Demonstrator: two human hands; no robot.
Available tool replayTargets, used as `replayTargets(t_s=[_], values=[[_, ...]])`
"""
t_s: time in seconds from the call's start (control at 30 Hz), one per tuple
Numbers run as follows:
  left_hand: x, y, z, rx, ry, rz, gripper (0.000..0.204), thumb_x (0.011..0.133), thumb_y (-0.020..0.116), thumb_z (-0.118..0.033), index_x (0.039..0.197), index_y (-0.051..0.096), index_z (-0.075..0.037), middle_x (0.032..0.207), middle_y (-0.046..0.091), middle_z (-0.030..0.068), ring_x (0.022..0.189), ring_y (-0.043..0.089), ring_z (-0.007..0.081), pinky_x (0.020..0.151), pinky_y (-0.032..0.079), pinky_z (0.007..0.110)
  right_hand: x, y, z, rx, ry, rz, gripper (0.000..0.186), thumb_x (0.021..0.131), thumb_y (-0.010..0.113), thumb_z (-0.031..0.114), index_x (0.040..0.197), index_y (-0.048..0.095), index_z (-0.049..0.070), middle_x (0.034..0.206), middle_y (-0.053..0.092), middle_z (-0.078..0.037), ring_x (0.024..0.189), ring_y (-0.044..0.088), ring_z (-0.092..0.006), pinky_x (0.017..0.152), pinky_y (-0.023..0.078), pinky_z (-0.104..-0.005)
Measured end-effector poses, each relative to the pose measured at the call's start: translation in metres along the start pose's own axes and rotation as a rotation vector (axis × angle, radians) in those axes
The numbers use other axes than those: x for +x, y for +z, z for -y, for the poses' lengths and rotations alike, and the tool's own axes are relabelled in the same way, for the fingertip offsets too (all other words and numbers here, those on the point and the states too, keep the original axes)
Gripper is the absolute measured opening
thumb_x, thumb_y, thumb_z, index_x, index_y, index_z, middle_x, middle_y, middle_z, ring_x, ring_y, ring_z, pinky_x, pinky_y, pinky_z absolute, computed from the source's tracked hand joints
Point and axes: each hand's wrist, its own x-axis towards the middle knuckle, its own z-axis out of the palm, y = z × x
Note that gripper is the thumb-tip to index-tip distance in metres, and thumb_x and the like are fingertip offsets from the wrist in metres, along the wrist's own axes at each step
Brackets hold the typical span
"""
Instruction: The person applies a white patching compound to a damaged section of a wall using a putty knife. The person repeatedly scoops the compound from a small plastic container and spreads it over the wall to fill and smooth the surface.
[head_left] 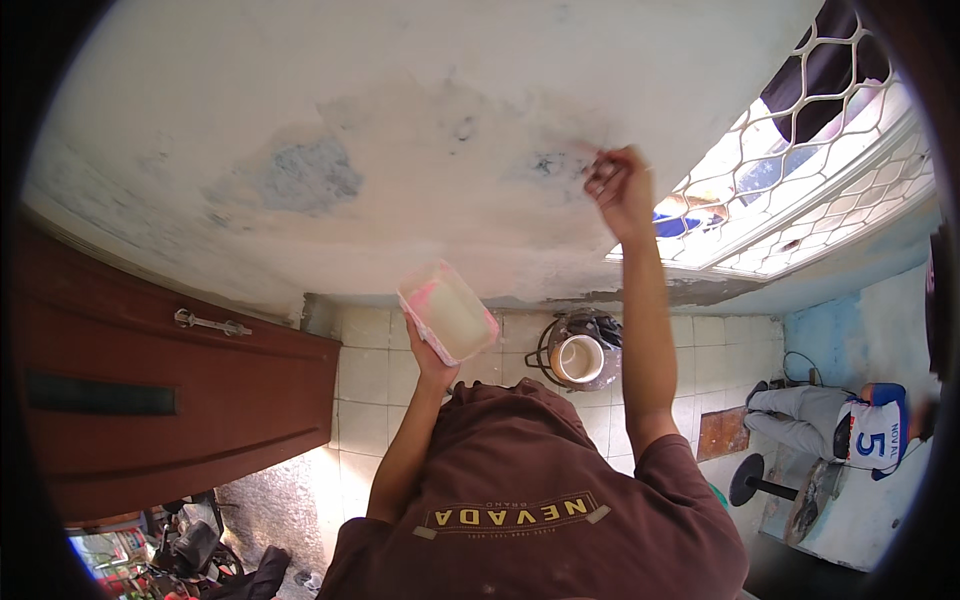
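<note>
My left hand (432, 362) grips a small rectangular pink tub (430, 292) from below and the side. Whitish, paint-like stuff (462, 328) fills the tub's bottom and smears its walls. Raised to the right, my right hand (622, 188) is closed round a thin reddish tool, mostly hidden by the fingers and blurred by motion. Its tip is close to the cream wall (420, 200), beside a small grey-blue bare patch (548, 163). A larger grey patch (308, 175) shows on the wall further left.
A white bucket (578, 358) stands on a stool (545, 365) below the wall. At the right is a window with a white metal grille (780, 160). A brown door (180, 380) stands at the left. A person (850, 430) is at the far right, near a round-topped black stand (748, 480).
</note>
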Motion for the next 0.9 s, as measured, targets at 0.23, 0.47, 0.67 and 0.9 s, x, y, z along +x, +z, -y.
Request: replayTargets(t_s=[0.23, 0.47, 0.67, 0.9], values=[[0.01, -0.013, -0.013, -0.002, -0.013, -0.008, 0.068, 0.098, 0.037, -0.067, 0.149, 0.039, -0.022, 0.146, 0.048, 0.0009, 0.134, 0.047, 0.026, 0.111, 0.039, 0.051, -0.058, 0.024, 0.002, 0.147, -0.258, 0.045, 0.017, 0.096, 0.051, 0.018, 0.107, 0.059, 0.008, 0.102, 0.065, -0.007, 0.092, 0.063, -0.0194, 0.075, 0.05, -0.0338], [0.005, -0.013, -0.052, 0.038, 0.049, -0.03, 0.066, 0.098, 0.04, -0.064, 0.148, 0.041, -0.021, 0.144, 0.049, 0.0021, 0.132, 0.048, 0.0257, 0.11, 0.04, 0.05, 0.01, -0.187, -0.256, -0.354, 0.337, -0.304, 0.031, 0.094, 0.053, 0.042, 0.093, 0.06, 0.011, 0.074, 0.056, -0.001, 0.07, 0.06, -0.0128, 0.055, 0.043, -0.0266], [0.0, -0.021, -0.067, 0.018, 0.023, 0.023, 0.065, 0.098, 0.041, -0.065, 0.147, 0.041, -0.022, 0.143, 0.051, 0.0008, 0.131, 0.05, 0.0256, 0.109, 0.04, 0.051, 0.038, -0.197, -0.258, -0.25, 0.251, -0.493, 0.019, 0.089, 0.053, 0.031, 0.081, 0.057, 0.015, 0.06, 0.05, 0.0, 0.058, 0.055, -0.0144, 0.049, 0.04, -0.0273], [-0.003, -0.021, -0.061, -0.006, -0.033, 0.007, 0.067, 0.098, 0.038, -0.066, 0.148, 0.04, -0.022, 0.144, 0.05, 0.0006, 0.133, 0.049, 0.0251, 0.111, 0.04, 0.05, 0.018, -0.041, -0.039, -0.075, -0.189, -0.159, 0.023, 0.099, 0.046, 0.028, 0.09, 0.051, 0.007, 0.081, 0.052, -0.007, 0.072, 0.056, -0.0204, 0.06, 0.044, -0.032]])
